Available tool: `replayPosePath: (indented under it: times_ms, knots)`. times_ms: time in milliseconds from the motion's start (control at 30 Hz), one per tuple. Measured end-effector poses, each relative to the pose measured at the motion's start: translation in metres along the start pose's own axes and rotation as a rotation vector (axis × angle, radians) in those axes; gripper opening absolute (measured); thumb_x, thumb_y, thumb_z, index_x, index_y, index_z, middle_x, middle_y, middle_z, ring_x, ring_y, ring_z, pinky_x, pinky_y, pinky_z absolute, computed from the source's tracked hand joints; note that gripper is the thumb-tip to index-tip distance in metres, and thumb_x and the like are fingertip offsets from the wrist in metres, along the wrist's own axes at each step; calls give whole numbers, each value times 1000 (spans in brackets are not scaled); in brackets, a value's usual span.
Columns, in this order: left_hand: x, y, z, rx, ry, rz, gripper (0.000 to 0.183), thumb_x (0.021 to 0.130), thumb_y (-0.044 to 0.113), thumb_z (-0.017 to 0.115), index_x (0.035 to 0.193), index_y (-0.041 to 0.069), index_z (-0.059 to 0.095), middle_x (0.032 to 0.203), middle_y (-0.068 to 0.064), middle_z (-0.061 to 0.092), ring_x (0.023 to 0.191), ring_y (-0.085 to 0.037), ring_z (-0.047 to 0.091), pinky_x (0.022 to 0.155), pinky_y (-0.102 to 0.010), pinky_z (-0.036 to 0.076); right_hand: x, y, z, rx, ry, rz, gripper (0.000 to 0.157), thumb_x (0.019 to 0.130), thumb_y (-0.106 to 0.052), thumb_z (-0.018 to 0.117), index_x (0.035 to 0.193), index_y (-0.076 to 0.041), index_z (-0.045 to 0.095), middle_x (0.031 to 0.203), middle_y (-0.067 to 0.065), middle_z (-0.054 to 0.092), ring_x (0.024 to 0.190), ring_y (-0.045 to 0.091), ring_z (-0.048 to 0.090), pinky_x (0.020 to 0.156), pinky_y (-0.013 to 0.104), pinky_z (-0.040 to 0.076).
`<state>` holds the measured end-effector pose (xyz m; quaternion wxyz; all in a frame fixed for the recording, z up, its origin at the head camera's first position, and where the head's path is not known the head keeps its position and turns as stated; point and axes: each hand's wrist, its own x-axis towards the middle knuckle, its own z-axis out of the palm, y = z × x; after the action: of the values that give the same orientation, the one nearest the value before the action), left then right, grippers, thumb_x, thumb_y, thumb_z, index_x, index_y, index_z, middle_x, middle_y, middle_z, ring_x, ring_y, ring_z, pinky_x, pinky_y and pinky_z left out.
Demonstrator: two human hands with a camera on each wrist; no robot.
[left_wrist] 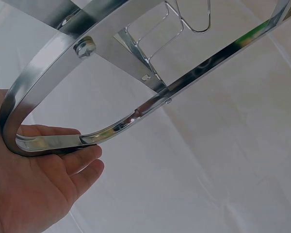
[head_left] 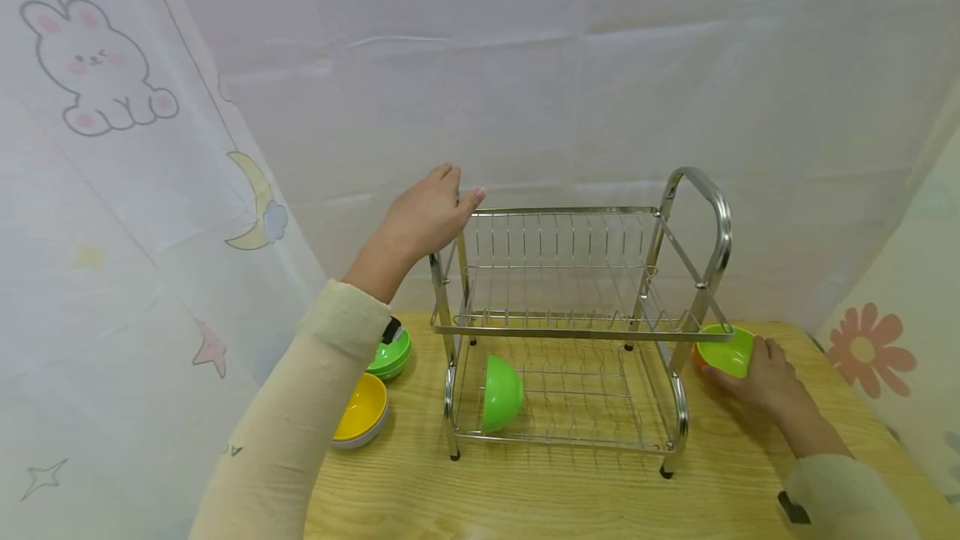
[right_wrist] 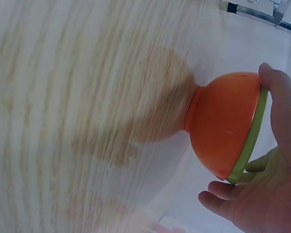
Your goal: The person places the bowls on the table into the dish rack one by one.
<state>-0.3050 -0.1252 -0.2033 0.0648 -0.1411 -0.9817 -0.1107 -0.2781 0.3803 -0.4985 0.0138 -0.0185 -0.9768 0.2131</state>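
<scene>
My left hand (head_left: 426, 215) rests on the top of the left handle of a two-tier metal dish rack (head_left: 558, 332). In the left wrist view, the curved handle bar (left_wrist: 53, 142) lies against the palm and the fingers stretch along it. At the right of the rack, my right hand (head_left: 772, 386) holds the rim of a lime-green bowl (head_left: 731, 352) nested in an orange bowl (right_wrist: 225, 119). The thumb and fingers are at opposite sides of that rim. On the lower tier, a green bowl (head_left: 501, 394) stands on its side at the left end.
Left of the rack, partly behind the left sleeve, are stacked green bowls (head_left: 393, 357) and a yellow bowl (head_left: 363, 407) set in a pale bowl (head_left: 363, 437). All stand on a wood-grain table (head_left: 555, 498). A printed white curtain (head_left: 525, 90) hangs behind.
</scene>
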Motion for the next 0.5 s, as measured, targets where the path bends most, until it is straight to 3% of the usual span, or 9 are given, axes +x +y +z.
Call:
replayPosePath:
  times_ms: [500]
  knots:
    - [0,0,0,-4,6,7,75,108,54,25,162,4,16,170,-12,12,156,-29,14,124,-47,22,11,1,5,37,-18,52,130,90,-66,63,143,28,-10,139,56,4,116,74,24,93,80,35]
